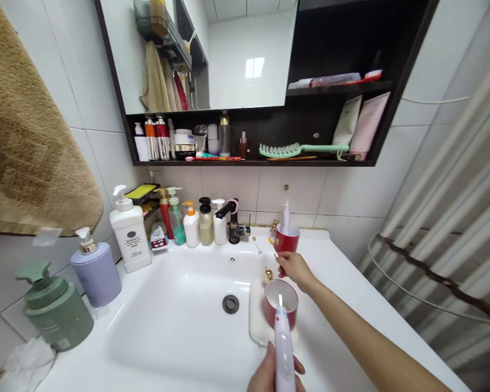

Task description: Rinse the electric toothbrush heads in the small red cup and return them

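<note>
My left hand [265, 370] is wrapped round a pale lilac electric toothbrush handle [285, 351], its bare metal shaft pointing up and away. Between the fingertips of my right hand [294, 269] is a small white brush head [273, 247] with yellowish bristles. Just behind that hand stands a red cup [288, 239] with another electric toothbrush [285, 218] upright in it. A second red cup [270, 310], white inside, sits behind the handle on a cream soap-dish-like tray [256, 321]. Another brush head [257, 246] lies on the back ledge, left of my right hand.
The white basin [167, 326] has a black faucet [233, 223] at its back. Several pump bottles [191, 226] line the left and back ledge. A dark mirror cabinet [249, 163] overhangs it; a brown towel [36, 136] hangs left and pipes [445, 163] stand right.
</note>
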The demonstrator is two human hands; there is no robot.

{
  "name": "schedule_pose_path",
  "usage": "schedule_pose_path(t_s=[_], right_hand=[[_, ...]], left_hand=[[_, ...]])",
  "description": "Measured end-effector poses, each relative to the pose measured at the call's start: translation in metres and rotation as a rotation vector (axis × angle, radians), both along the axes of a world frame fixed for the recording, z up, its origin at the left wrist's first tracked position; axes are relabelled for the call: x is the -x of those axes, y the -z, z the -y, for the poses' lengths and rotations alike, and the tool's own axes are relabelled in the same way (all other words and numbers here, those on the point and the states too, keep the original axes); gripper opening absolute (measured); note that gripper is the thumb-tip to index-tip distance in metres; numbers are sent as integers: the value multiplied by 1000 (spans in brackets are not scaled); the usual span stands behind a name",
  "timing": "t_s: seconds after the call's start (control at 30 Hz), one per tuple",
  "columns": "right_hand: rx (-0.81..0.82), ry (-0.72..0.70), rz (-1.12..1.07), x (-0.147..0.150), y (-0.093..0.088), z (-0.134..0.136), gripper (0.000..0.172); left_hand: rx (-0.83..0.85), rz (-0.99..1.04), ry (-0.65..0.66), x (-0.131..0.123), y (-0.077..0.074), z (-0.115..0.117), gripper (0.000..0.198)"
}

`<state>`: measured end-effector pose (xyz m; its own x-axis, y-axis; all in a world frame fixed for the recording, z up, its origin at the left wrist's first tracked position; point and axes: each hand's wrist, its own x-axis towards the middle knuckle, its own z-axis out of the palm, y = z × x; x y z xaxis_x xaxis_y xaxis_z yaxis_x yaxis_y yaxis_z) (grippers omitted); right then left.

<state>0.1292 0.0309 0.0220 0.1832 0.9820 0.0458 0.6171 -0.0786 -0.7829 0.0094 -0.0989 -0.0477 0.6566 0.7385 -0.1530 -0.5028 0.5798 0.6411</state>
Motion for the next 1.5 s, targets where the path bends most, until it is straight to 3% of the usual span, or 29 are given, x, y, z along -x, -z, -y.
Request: schedule_pose_path(t_s=[0.07,0.13,0.2,0.33,0.47,0.7,1.07,1.27,1.5], right_hand=[[-19,-22,-186,-6,-7,38,16],[6,-70,-627,-9,-10,71,14],[55,-129,-922,-8,-10,95,17],[92,-194,-1100,0,-7,116,23],[67,-214,-1102,5,-7,124,24],[23,-214,-1030,5,-9,129,24],[49,-241,-1018,12,3,129,24],[65,-286,-982,17,0,132,33],[63,-252,-949,22,4,132,30]], left_hand=[[-31,-33,4,1,-4,8,50],[-90,-91,12,1,-5,15,50],[-144,-144,16,0,-4,21,51],[-100,-165,-26,-6,-3,28,50],[-106,-157,-38,-7,-7,29,51],[-184,-162,79,-3,-13,27,46],[-61,-144,30,-6,-9,25,51],[-54,-111,29,-5,-10,28,56],[-62,-109,-1,-4,-5,27,51]])
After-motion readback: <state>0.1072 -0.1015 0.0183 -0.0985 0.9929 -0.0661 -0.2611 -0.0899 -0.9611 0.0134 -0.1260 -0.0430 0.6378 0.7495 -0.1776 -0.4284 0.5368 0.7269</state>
